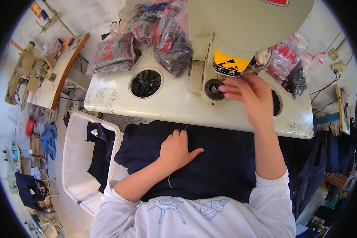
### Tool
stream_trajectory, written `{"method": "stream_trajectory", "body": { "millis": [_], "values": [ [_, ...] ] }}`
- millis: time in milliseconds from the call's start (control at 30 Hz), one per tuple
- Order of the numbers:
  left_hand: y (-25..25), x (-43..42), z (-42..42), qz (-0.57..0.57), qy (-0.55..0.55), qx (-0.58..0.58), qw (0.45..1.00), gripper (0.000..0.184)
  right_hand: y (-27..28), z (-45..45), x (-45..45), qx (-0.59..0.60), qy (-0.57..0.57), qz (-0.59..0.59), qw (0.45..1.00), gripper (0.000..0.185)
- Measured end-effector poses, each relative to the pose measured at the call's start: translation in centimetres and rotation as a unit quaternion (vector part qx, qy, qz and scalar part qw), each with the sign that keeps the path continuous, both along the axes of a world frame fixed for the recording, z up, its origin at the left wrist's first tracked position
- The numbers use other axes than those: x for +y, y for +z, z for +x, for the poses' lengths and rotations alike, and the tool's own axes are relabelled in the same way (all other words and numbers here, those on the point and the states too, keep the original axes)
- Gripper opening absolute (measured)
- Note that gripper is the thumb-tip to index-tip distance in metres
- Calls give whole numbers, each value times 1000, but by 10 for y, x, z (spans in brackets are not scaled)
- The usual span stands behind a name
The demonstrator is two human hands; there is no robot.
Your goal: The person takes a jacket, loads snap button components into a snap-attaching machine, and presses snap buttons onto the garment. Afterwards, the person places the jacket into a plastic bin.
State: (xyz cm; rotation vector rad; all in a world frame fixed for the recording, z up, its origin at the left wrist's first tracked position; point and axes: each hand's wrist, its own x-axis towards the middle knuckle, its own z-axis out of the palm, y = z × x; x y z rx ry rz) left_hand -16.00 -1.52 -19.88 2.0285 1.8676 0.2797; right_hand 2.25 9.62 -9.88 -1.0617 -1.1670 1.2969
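Note:
My right hand (252,93) reaches in between the upper head and the lower die (215,88) of a snap-fastening press (248,23). Its fingers are drawn together beside the die's metal post, and whatever is between the fingertips is hidden or too small to make out. Across my lap lies dark navy cloth (222,162). My left hand (176,148) rests palm down on it, thumb stretched out to the side, holding nothing I can see. A yellow and black warning label (230,63) wraps the press head just above my right fingers.
Sunk into the white worktop (178,107) is a round bowl of black fastener parts (146,83); another bowl (275,103) sits partly behind my right wrist. Plastic bags (172,43) crowd the back. A white bin (73,158) with dark garments stands at left.

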Motion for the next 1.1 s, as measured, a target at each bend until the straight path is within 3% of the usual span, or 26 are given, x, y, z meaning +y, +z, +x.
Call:
{"method": "stream_trajectory", "body": {
  "millis": [67, 100, 200, 367, 467, 567, 700, 800, 833, 933, 1033, 1100],
  "values": [
    [-5, -4, -5, -14, 39, -13, 999, 51, -1, 14, -8, -127, -48, 66, 988, 22],
    [-8, -3, -6, -20, 57, -22, 998, 50, -7, 21, -10, -115, -52, 72, 989, 22],
    [-22, -2, -9, -5, 67, -36, 997, 42, -19, 27, -12, -231, -43, 97, 967, 20],
    [-27, -1, -11, 89, 17, 1, 996, 20, -37, 4, -4, -251, -8, 157, 955, 25],
    [-24, -4, -16, 107, -4, -45, 993, 11, -29, 3, -16, -379, -29, 211, 901, 28],
    [-9, -25, -22, 148, -40, -126, 980, 8, -19, 4, -51, -396, 185, 305, 846, 31],
    [27, -60, -19, 180, -102, -205, 957, 6, -51, -6, -47, -364, 336, 383, 780, 30],
    [50, -64, -21, 183, -52, -266, 945, 6, -61, 6, -30, -280, 430, 321, 796, 25],
    [59, -63, -22, 181, -21, -286, 941, 5, -60, 7, -33, -181, 450, 220, 846, 16],
    [59, -54, -18, 151, 65, -359, 919, 13, -47, 20, -44, -145, 390, 108, 903, 10],
    [57, -23, -4, 50, 154, -434, 886, 22, -38, 16, -49, -31, 259, -26, 965, 12],
    [55, -3, 8, 102, 121, -458, 875, 23, -39, 15, -44, 12, 231, -88, 969, 13]
  ]
}}
